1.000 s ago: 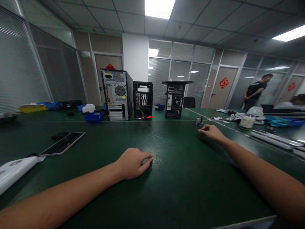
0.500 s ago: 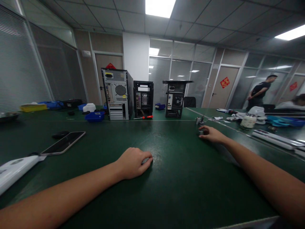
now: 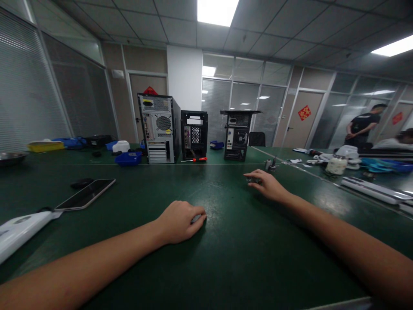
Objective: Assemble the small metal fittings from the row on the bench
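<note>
My left hand [image 3: 180, 221] rests on the green table mat [image 3: 226, 258] near the middle, fingers curled down over a small pale thing I cannot make out. My right hand [image 3: 266, 184] lies further out to the right, its fingers curled round a small grey object that is too small to name. Just beyond it stand some small metal parts [image 3: 270, 164].
Three computer cases [image 3: 159, 128] [image 3: 194, 134] [image 3: 238, 134] stand at the back, with a red-handled screwdriver [image 3: 197, 159] and a blue bin [image 3: 128, 158]. A phone [image 3: 85, 193] and a white device [image 3: 19, 230] lie at the left. A person [image 3: 363, 126] stands at the far right.
My right hand has slid left and a little nearer across the mat. My left hand has stayed put. The person at the far right has walked further right.
</note>
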A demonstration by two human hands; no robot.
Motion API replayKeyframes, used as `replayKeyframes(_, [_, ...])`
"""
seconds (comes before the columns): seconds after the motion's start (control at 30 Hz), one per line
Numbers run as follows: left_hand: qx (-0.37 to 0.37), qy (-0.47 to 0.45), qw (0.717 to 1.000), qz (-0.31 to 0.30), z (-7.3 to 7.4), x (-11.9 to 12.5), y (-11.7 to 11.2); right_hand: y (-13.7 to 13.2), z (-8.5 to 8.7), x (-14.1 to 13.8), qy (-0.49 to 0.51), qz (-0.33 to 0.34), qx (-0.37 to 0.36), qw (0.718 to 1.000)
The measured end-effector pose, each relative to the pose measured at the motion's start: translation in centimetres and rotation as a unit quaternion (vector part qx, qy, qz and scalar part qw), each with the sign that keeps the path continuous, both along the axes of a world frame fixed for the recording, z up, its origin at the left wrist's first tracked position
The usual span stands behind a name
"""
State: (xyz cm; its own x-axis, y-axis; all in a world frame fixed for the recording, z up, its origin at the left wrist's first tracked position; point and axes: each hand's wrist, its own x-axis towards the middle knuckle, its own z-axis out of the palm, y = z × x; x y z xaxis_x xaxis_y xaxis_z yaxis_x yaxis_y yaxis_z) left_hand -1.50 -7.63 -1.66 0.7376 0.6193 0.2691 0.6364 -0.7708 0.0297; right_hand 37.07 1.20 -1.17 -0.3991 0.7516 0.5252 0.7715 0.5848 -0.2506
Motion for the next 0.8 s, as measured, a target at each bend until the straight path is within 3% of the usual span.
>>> replayKeyframes(0.17, [-0.006, -0.008, 1.0, 0.008, 0.0, 0.5, 0.3, -3.8, 0.8, -6.5, -0.077, 0.139, 0.065, 0.985])
replayKeyframes(0.33, [-0.017, -0.017, 1.0, 0.015, 0.1, 0.9, 0.7, -6.9, 1.0, -10.7, -0.145, 0.204, 0.101, 0.963])
replayKeyframes(0.6, [-0.013, -0.013, 1.0, 0.004, -0.4, 0.6, 1.5, -7.0, 0.1, -12.6, -0.161, 0.28, 0.165, 0.932])
replayKeyframes(0.8, [0.0, -0.021, 1.0, 0.016, -0.8, 1.0, 1.9, -5.9, -0.7, -12.2, -0.161, 0.225, 0.179, 0.944])
